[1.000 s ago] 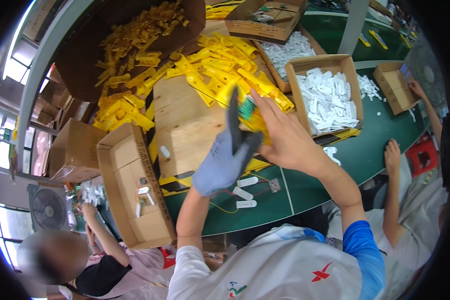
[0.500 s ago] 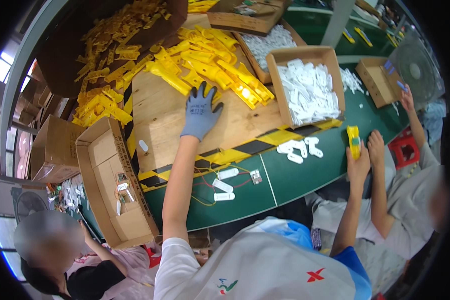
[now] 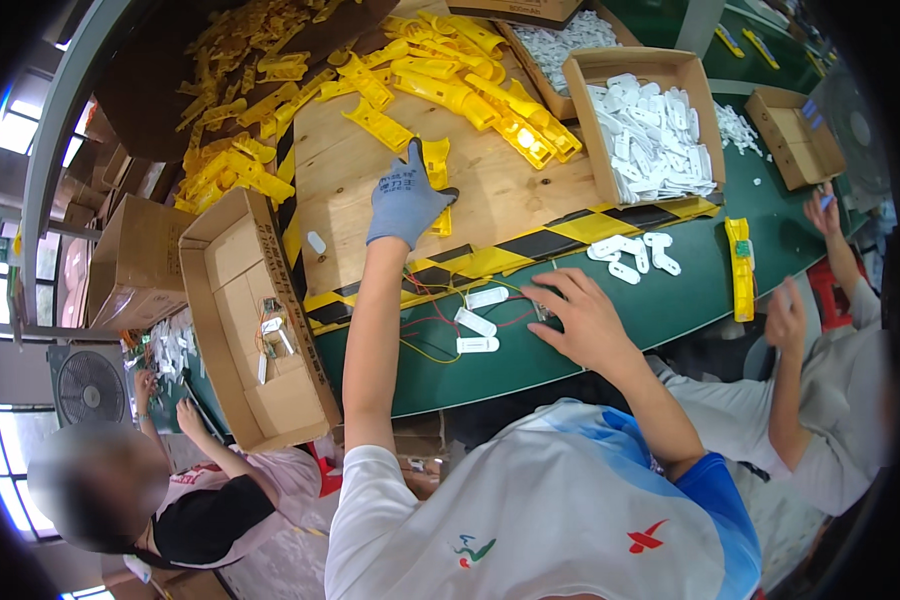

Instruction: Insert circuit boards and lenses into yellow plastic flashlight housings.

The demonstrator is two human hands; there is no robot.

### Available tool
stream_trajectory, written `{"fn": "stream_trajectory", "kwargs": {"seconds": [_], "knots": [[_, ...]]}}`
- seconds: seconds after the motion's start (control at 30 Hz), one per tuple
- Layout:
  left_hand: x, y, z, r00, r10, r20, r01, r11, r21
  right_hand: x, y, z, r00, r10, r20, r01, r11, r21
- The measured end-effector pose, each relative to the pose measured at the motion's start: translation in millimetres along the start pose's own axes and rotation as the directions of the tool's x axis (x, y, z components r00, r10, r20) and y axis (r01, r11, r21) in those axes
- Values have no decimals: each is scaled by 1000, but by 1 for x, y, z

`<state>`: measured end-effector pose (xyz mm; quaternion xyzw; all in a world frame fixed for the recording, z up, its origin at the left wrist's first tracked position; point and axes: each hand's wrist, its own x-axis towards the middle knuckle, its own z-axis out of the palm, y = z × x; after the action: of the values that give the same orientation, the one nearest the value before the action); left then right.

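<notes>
Taking the wooden board (image 3: 340, 220) as our landmark, we see our gloved left hand (image 3: 407, 200) over its front half, index finger and thumb spread wide against a single yellow shell (image 3: 436, 165). We cannot tell whether the fingers have truly gripped it; the shell lies short of the heap of yellow shells (image 3: 445, 90) at the board's back, probably so that it can be handled free of the others. Our bare right hand (image 3: 580, 312) is in front of the board, half open, fingers curved about a small circuit board (image 3: 544, 308) on the desk (image 3: 420, 395); whether it is pinched or merely touched, we cannot tell. Three white modules (image 3: 476, 322) lie close together with their wires, also in front of the board, likely because the leads tie them into one set. The open box of white parts (image 3: 708, 120) stands over the board's right end, presumably to keep stock within reach, with loose white pieces (image 3: 625, 272) just in front. Half a second ago our right hand was off to the right of the board, holding a yellow shell fitted with a green part (image 3: 738, 285); now that shell lies there at the desk's edge, out of our grasp, and our right hand has come back toward the wires.
</notes>
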<state>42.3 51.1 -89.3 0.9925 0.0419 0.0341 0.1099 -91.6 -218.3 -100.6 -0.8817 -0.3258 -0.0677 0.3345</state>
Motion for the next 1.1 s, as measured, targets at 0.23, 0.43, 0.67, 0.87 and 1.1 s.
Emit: {"fn": "stream_trajectory", "kwargs": {"seconds": [0.23, 0.43, 0.67, 0.87, 1.1], "knots": [[1, -24, -10, 999, 46, 1, -46, 993, -107, -47, 33, -38, 986, 127, 106, -138, 986, 98], [4, -26, -35, 985, 172, -13, -117, 618, -777, -34, 12, -36, 980, 199, 7, -199, 979, 35], [-5, -8, -43, 983, 164, -79, -100, 119, -988, 6, 13, -26, 912, 109, 395, -110, 994, -22], [-13, 6, -58, 996, 74, -53, -43, -119, -992, 29, -3, -22, 778, 21, 628, -9, 1000, -23], [-23, 12, -81, 995, -84, -60, -74, -182, -980, 90, -43, -56, 684, -729, 35, 714, 678, 173]]}}
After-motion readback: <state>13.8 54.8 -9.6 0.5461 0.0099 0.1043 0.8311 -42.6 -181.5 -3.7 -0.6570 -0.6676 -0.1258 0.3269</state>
